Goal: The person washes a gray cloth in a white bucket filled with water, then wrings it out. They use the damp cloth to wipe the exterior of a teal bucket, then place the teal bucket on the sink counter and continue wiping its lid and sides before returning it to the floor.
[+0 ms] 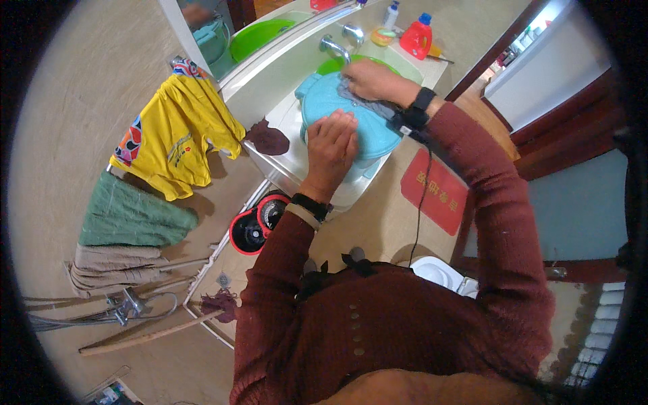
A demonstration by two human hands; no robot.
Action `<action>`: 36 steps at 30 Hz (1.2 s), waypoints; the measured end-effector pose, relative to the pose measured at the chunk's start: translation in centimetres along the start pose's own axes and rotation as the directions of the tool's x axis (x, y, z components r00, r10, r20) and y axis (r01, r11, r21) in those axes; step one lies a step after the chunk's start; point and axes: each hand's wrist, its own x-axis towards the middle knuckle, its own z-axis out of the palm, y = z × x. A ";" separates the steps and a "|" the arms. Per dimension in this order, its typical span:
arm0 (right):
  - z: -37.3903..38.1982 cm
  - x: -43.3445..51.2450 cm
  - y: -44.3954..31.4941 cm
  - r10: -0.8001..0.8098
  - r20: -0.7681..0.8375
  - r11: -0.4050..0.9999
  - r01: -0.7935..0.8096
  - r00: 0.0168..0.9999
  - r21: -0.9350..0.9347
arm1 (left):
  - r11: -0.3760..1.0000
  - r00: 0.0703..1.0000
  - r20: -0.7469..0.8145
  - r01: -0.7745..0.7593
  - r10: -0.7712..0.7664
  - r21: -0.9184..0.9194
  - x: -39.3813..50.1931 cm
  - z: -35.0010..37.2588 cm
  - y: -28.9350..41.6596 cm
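A light blue plastic lid or basin (pixel 377 132) lies on the white washstand counter, partly over a green basin (pixel 377 62) in the sink. My left hand (pixel 331 144) rests flat on its near left part, palm down, with nothing visible in its grip. At its far right part, my right hand (pixel 372 81) is closed on a grey cloth (pixel 372 104), which touches the blue surface. The fingers of the right hand are slightly blurred. A dark brown cloth (pixel 268 138) lies on the counter to the left of the blue thing.
A chrome faucet (pixel 335 48) juts over the sink. A red detergent bottle (pixel 417 38) and a white pump bottle (pixel 391 16) stand behind. Yellow clothing (pixel 179 134) hangs at left. A red and black mop bucket (pixel 255 225), a red mat (pixel 436 191) and a toilet (pixel 438 273) are below.
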 end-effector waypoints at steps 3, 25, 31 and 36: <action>1.5 2.8 -0.8 -0.062 -0.163 0.998 0.063 0.985 0.001 | 1.000 1.000 0.014 0.009 -0.009 -0.005 0.1 -0.1 0.2; 0.9 0.9 0.4 0.007 -0.089 0.999 -0.003 0.996 0.042 | 1.000 1.000 -0.018 0.001 -0.001 -0.013 0.0 -0.1 0.1; 1.2 2.6 0.8 0.078 -0.068 0.996 -0.080 0.995 -0.028 | 1.000 1.000 -0.014 0.003 -0.003 0.006 0.0 0.1 0.1; 1.2 4.3 0.0 0.154 -0.151 0.988 -0.152 0.976 0.029 | 1.000 1.000 -0.008 0.008 -0.009 -0.026 0.1 0.0 0.2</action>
